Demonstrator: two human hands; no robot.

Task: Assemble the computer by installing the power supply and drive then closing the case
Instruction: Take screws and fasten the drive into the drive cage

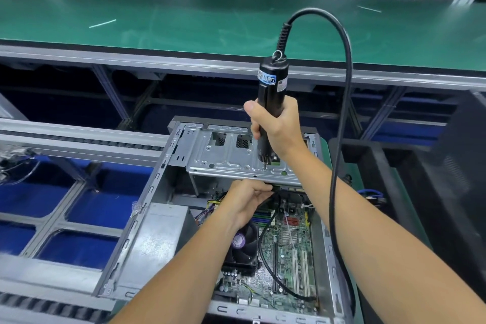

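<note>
Your right hand [276,126] is gripping the black electric screwdriver [271,97] upright, fingers wrapped round its barrel, and its bit is touching the top of the metal drive cage [231,158] near that cage's near edge. Your left hand [247,200] is reaching under the cage's near edge, fingers curled round something dark there (what exactly, you cannot tell). The cage is sitting at the far end of the open computer case [147,218], with the power supply [157,239] lying along the case's left wall and the motherboard [289,250] showing at the right.
</note>
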